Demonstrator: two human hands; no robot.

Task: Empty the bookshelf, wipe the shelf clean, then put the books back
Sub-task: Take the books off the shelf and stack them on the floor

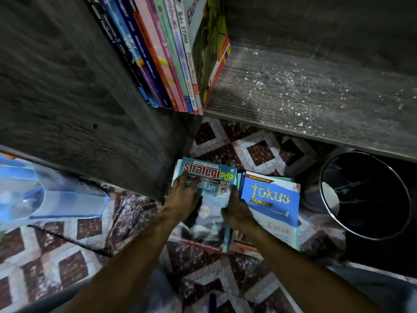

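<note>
A teal "Strategi PdP" book (212, 177) lies on top of a pile on the patterned floor, below the shelf. My left hand (182, 196) rests flat on its cover with the fingers spread. My right hand (237, 211) holds the book's right edge, thumb on the cover, fingers tucked down between the two piles. Beside it lies a second pile topped by a blue "Fokus Sukses Kimia" book (270, 197). Several books (171, 53) still stand leaning at the left end of the grey wooden shelf board (304, 93), whose bare part is covered in white dust and crumbs.
A black round bin (365, 195) stands on the floor to the right of the piles. The shelf's grey side panel (67, 98) rises on the left. A blue translucent plastic item (56, 199) lies at far left on the floor mat (248, 150).
</note>
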